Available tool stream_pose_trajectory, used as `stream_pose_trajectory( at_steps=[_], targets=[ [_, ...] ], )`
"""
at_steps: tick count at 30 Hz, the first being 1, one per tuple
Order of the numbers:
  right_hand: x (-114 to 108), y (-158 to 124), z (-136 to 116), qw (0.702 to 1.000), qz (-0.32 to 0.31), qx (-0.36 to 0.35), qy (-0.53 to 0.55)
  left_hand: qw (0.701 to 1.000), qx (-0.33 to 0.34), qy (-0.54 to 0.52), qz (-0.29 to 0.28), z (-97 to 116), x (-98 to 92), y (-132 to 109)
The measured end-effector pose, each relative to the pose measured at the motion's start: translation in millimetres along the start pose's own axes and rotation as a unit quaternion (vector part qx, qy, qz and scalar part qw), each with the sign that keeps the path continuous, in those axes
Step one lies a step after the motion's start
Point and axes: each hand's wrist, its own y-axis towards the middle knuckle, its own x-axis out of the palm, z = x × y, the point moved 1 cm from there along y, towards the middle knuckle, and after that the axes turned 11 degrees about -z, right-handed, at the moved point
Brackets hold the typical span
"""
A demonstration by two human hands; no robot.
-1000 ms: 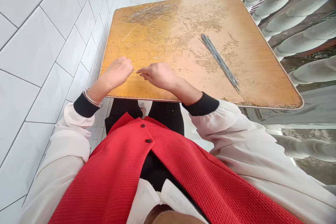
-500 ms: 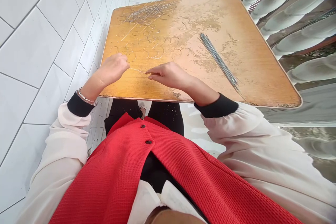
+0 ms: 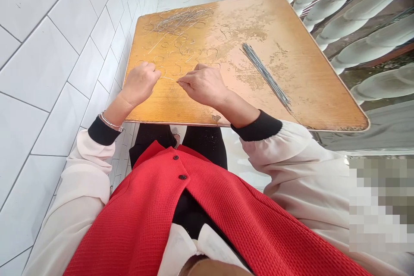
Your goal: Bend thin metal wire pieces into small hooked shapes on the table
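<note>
A thin, pale wire [image 3: 168,78] runs between my two hands, just above the near left part of the wooden table [image 3: 181,110]. My left hand [image 3: 142,81] is closed in a fist on the wire's left end. At the other end, my right hand [image 3: 204,84] pinches it between thumb and fingers. Right behind my hands lie several loose, curved wire pieces [image 3: 184,54]. Farther back is a tangled heap of wires [image 3: 183,20]. To the right of my right hand rests a bundle of straight grey wires [image 3: 267,75].
A white tiled wall [image 3: 61,51] stands close along the left side. White balusters [image 3: 352,34] line the right beyond the table's edge. The table top is worn and stained, with a chipped spot [image 3: 216,118] at the near edge.
My right hand has turned over and risen slightly, its fingers now closed tighter on the wire. My left hand has shifted only a little. The wire stays stretched between both hands.
</note>
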Motion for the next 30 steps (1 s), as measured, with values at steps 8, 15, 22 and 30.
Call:
stream_pose_trajectory(
  at_steps=[8,15,22,30],
  targets=[
    [-13.2,7.8,-18.6,0.985,-0.061,0.084,-0.139,1.000,0.010,0.023,0.001,13.4,0.0,3.9],
    [-4.1,20.0,-5.7,0.984,0.057,0.126,0.113,0.997,-0.046,0.036,0.044,29.8,-1.8,8.7],
    [-3.2,28.4,-13.2,0.868,0.128,0.162,0.452,0.961,-0.098,-0.185,0.182,36.4,19.6,27.5],
    [-4.8,28.9,-16.5,0.822,0.141,0.156,0.529,0.901,-0.151,-0.353,0.203,48.4,28.9,38.1]
  ],
)
